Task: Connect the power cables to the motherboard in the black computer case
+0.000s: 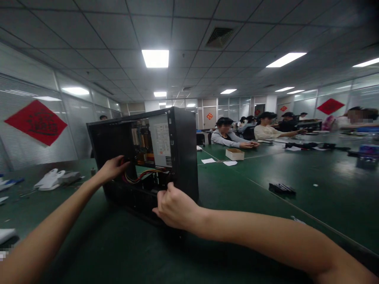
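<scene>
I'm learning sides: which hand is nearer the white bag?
Left. The left hand, at the computer case, is right of the white bag; the right hand is farther right along the case.

Lit panels (155, 58) dot the grey ceiling (189, 33) above a green table (237, 193).

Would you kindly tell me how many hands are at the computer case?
2: left hand at the open side of the case, right hand by its lower right corner.
</scene>
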Demonstrator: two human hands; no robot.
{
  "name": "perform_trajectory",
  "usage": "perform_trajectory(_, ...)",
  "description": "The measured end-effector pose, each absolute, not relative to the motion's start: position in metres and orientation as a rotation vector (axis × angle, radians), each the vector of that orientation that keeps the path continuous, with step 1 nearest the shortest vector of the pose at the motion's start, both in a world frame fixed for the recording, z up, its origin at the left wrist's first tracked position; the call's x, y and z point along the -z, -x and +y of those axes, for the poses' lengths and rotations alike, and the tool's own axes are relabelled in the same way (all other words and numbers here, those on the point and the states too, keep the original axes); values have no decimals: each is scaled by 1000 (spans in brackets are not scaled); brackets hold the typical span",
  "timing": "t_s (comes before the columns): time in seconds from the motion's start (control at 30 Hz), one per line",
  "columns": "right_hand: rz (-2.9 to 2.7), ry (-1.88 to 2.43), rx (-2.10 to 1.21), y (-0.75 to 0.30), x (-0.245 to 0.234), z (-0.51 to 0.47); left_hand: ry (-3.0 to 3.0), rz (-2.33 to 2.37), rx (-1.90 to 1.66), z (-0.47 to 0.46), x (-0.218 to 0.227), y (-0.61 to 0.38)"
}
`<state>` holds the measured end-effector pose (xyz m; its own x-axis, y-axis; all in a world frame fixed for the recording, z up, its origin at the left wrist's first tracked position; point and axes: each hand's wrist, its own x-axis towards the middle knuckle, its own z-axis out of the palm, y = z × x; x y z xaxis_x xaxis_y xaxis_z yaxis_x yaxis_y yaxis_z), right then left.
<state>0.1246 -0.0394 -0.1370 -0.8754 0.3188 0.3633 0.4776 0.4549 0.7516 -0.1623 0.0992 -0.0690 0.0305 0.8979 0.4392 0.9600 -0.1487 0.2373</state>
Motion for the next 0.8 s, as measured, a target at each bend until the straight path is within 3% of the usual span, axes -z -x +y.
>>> perform_trajectory(0.3, -2531, 641, 1310, -214, 130, -43, 2498, -2225, 457, 99, 95, 147)
perform_trajectory(0.8, -2395, 539, 1248, -261, 139, 64, 2479, -2017, 509, 100, 91, 111)
